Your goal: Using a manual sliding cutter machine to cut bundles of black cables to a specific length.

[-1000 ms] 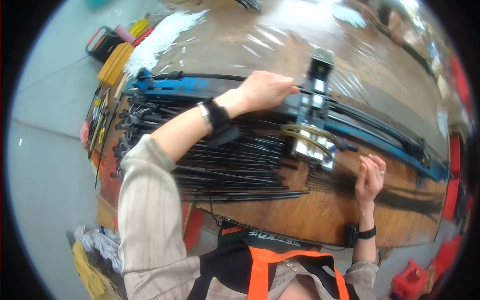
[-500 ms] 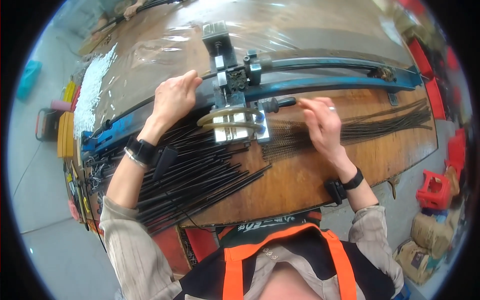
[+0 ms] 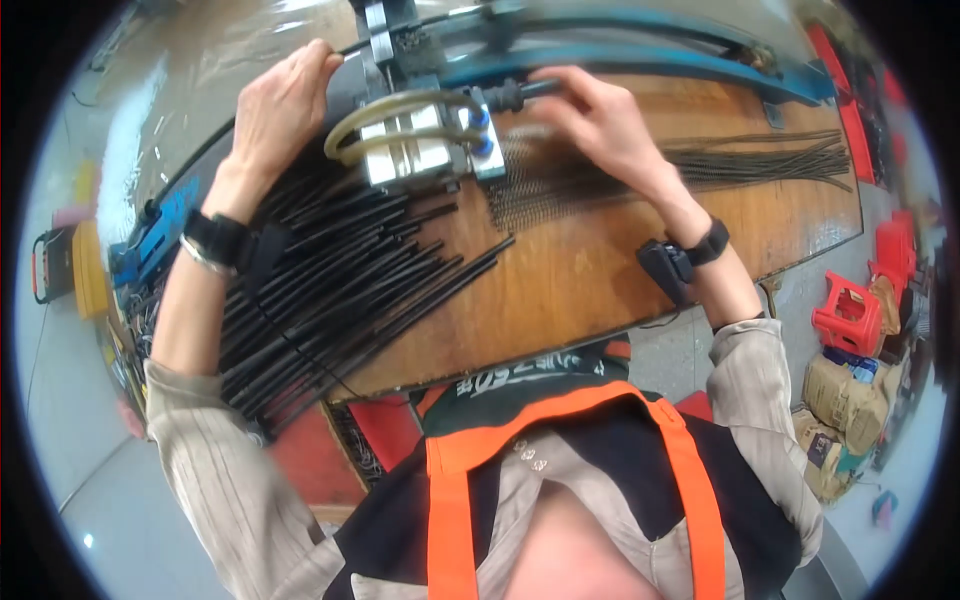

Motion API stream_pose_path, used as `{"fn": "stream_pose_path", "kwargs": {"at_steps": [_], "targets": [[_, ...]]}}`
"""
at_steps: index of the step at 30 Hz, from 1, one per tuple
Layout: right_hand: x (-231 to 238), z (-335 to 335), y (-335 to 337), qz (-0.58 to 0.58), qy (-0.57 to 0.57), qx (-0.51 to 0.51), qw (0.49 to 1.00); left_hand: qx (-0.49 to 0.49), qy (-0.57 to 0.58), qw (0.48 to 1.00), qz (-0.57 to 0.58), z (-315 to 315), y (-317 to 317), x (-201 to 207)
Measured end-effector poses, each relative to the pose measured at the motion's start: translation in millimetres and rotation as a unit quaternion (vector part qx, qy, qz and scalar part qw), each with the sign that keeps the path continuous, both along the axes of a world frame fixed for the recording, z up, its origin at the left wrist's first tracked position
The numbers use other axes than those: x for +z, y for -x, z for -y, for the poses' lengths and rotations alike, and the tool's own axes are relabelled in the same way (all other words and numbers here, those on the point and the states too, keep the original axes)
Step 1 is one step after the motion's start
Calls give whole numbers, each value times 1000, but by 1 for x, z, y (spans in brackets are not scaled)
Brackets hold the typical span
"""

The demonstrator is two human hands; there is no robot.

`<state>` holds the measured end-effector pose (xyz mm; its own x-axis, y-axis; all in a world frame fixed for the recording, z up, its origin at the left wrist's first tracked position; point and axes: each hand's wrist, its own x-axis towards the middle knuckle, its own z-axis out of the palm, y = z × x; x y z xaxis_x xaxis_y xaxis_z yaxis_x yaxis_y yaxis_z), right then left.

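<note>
My left hand (image 3: 283,112) is closed, its thumb and fingertips pinching a thin black rod (image 3: 353,47) that runs into the metal clamping fixture (image 3: 408,150). At the fixture's right side, my right hand (image 3: 612,125) has its fingers and thumb about the black handle (image 3: 535,88); the fingertips are somewhat blurred. A curved tan hose (image 3: 400,103) loops over the fixture to blue fittings (image 3: 480,132). Below my left hand lies a loose pile of black rods (image 3: 350,285). Under my right hand are thin coiled springs (image 3: 545,185).
A blue rail (image 3: 650,65) crosses the far side of the wooden table (image 3: 570,270). More long, thin springs (image 3: 770,165) lie at the right. Red stools (image 3: 850,312) and brown sacks (image 3: 845,395) stand on the floor to the right. A cable hangs across the rods.
The view has shifted, so the fixture and table sit higher and farther left. My right hand has moved onto the handle from its tip. My left hand keeps its pinch on the rod.
</note>
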<state>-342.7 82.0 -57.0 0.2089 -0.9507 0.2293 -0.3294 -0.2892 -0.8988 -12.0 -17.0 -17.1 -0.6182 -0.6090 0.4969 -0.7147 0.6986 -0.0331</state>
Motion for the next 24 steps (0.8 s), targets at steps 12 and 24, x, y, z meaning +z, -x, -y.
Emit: {"fn": "stream_pose_path", "kwargs": {"at_steps": [12, 24], "targets": [[-23, -92, -18, -322, 225, 112, 913, 45, 32, 998, 21, -118, -33, -20], [-33, -110, -14, -160, 75, 193, 965, 167, -214, 959, -82, -288, 53, -50]]}}
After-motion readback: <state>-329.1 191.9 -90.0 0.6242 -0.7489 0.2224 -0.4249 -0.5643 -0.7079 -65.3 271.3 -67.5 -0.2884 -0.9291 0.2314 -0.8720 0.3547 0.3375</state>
